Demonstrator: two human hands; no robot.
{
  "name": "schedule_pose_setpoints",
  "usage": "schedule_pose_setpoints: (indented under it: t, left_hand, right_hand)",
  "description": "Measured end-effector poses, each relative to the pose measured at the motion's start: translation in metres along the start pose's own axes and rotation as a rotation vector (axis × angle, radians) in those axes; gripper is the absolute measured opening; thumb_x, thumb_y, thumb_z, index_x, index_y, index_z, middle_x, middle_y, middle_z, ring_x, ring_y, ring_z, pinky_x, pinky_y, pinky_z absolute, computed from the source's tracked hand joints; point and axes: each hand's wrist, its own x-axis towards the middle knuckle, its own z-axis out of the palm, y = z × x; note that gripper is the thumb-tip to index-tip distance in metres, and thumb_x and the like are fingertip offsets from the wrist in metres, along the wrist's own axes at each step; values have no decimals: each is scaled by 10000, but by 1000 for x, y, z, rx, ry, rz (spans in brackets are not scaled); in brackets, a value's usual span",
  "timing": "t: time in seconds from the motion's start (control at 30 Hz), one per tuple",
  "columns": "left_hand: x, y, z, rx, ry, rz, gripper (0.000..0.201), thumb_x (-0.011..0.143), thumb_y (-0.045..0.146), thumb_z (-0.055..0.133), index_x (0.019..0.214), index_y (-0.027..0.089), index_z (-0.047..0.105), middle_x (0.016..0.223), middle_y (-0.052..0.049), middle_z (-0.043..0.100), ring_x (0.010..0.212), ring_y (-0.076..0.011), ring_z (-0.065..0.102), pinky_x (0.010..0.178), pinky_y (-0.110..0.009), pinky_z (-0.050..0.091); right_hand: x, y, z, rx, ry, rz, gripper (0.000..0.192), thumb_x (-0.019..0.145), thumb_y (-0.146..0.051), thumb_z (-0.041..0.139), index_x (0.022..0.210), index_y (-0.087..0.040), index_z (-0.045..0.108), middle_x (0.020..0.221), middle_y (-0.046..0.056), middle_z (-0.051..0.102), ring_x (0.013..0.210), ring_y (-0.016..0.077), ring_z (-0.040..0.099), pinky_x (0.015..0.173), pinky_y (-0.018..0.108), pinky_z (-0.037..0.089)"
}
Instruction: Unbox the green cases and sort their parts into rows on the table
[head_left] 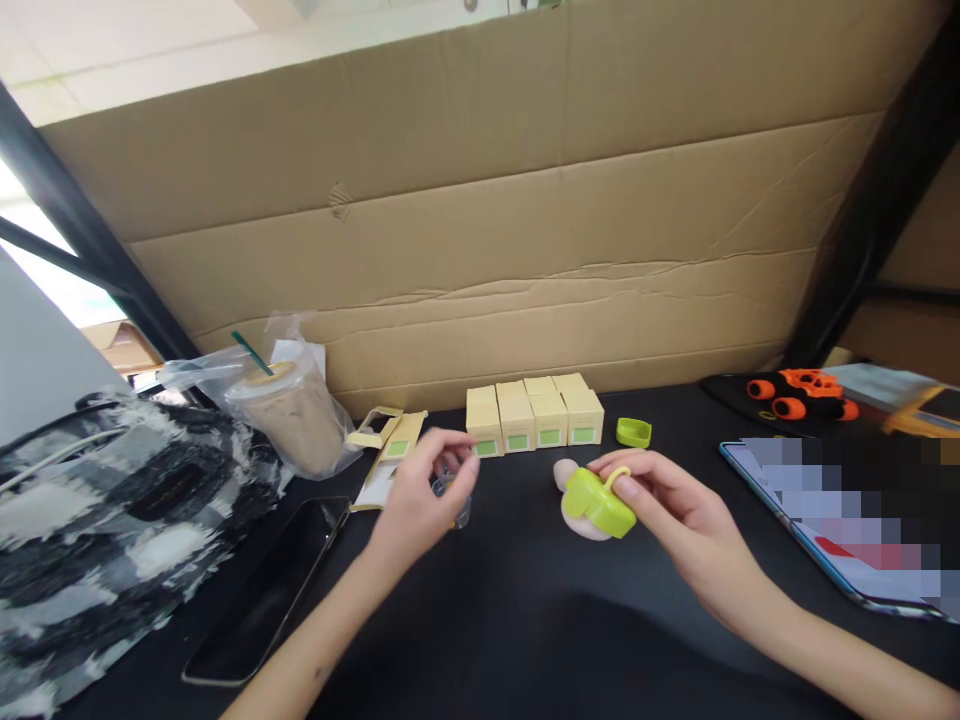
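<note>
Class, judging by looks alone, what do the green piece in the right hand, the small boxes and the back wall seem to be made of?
Green piece in the right hand: probably moulded plastic, smooth with a slight sheen and uniform lime colour.
Small boxes: thin card, matte pale yellow with crisp folded edges.
Back wall: corrugated cardboard, dull brown, creased and wrinkled.

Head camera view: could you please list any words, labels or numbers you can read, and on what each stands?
No text is legible.
Small yellow boxes: green label patches, blurred.
Phone screen: pixelated.
Flattened carton by the left hand: too small to read.
</note>
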Motion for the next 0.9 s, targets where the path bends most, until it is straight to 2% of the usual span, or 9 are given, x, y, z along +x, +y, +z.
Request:
schedule_pose_setpoints:
  t: [0.07, 0.13, 0.2, 0.27, 0.37, 0.5, 0.67, 0.77, 0.9]
  left_hand:
    - [-19, 8, 27, -539, -357, -237, 474, 844, 570, 381, 1091, 181, 493, 675, -28, 658, 499, -142, 546, 494, -251, 385]
    - [-37, 9, 53, -910, -757, -511, 712, 828, 713, 179, 1129, 150, 495, 675, -68, 677, 457, -132, 544, 445, -224, 331]
    - [-50, 6, 72, -1115, -881, -651, 813, 798, 760, 136, 1106, 124, 537, 693, -83, 680, 480, -121, 571, 468, -212, 334]
    - [-54, 2, 79, -1250, -837, -697, 793, 798, 763, 198, 1030, 110, 584, 730, -85, 672, 521, -122, 589, 496, -223, 361]
    - [-49, 1, 73, -1324, -622, -627, 561, 815, 657, 446, 901, 120, 585, 727, -44, 635, 550, -100, 560, 568, -241, 409]
    - [-46, 2, 62, -1238, -449, -468, 360, 758, 427, 696, 858, 161, 476, 803, -18, 612, 709, -113, 586, 739, -296, 435]
    - [-53, 2, 66, -1086, -476, -471, 528, 695, 421, 752, 991, 192, 380, 841, -4, 580, 745, -119, 573, 766, -319, 421]
    - [-55, 3, 65, -1017, -492, -437, 668, 670, 400, 769, 1142, 223, 331, 884, 19, 515, 781, -109, 529, 771, -287, 399]
    - [-54, 5, 60, -915, -623, -309, 671, 758, 385, 687, 1267, 249, 271, 933, 18, 433, 829, -105, 464, 781, -266, 356]
  right_hand:
    - [-4, 3, 6, 27, -48, 6, 179, 858, -382, 584, 819, -219, 648, 914, 48, 677, 871, 184, 642, 741, 267, 536]
    - [-7, 7, 13, 58, -121, 45, 189, 870, -382, 567, 826, -212, 637, 884, 44, 676, 824, 174, 647, 718, 268, 539]
    - [-9, 11, 18, 78, -182, 95, 206, 891, -386, 531, 854, -205, 623, 888, 48, 676, 796, 170, 649, 704, 279, 546]
    - [-8, 14, 19, 33, -212, 96, 212, 906, -377, 504, 867, -202, 618, 931, 60, 671, 840, 179, 649, 743, 302, 547]
    - [-6, 15, 13, -149, -276, -14, 171, 877, -315, 541, 985, -218, 631, 1078, 84, 630, 1020, 210, 605, 862, 342, 515]
    - [-8, 17, 7, -360, -388, -157, 546, 744, -216, 668, 1257, -252, 483, 1171, 93, 575, 1048, 223, 601, 893, 352, 513]
    - [-15, 22, 9, -515, -422, -336, 473, 743, -158, 641, 1186, -250, 501, 1294, 128, 513, 1116, 254, 594, 896, 348, 520]
    - [-14, 19, 9, -507, -490, -361, 478, 777, -148, 606, 1227, -260, 490, 1298, 117, 540, 1148, 243, 579, 916, 346, 512]
    - [-9, 13, 4, -486, -617, -364, 541, 773, -117, 585, 1282, -266, 478, 1357, 91, 519, 1182, 218, 554, 932, 326, 500]
